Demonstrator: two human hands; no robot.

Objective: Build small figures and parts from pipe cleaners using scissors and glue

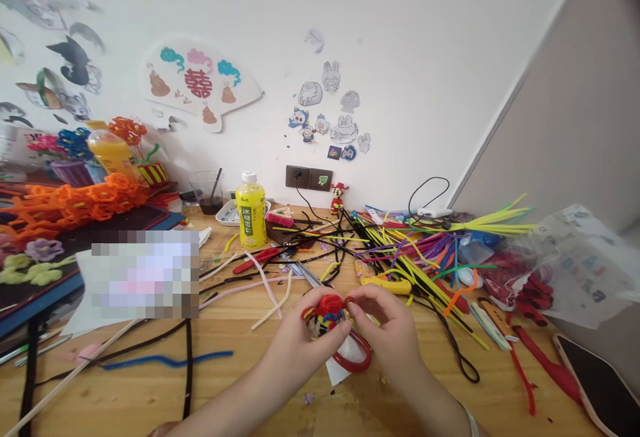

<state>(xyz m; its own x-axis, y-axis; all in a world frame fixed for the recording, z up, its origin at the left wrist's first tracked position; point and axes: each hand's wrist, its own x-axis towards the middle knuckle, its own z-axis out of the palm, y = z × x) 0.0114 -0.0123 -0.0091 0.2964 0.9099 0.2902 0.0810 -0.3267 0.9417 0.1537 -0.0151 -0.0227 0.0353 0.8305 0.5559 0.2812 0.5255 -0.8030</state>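
Note:
Both hands meet over the front middle of the table around a small fuzzy figure [331,309], which looks made of pipe cleaners in red, yellow, blue and black. My left hand [305,334] is closed round its left side, thumb across the front. On the right, the thumb and fingertips of my right hand [385,324] pinch a red part at its edge. Just below the figure, a red loop handle [356,360] shows over a white scrap of paper [337,373]. Scissor blades [303,270] point away behind my hands; the figure's underside is hidden.
Loose pipe cleaners [400,250] spread across the back and right. A yellow bottle [252,214] stands behind, beside a cup of dark drink [207,194]. Orange fuzzy flowers [75,204] lie left. A yellow-handled tool [387,284] rests near my right hand; a phone [600,384] lies right.

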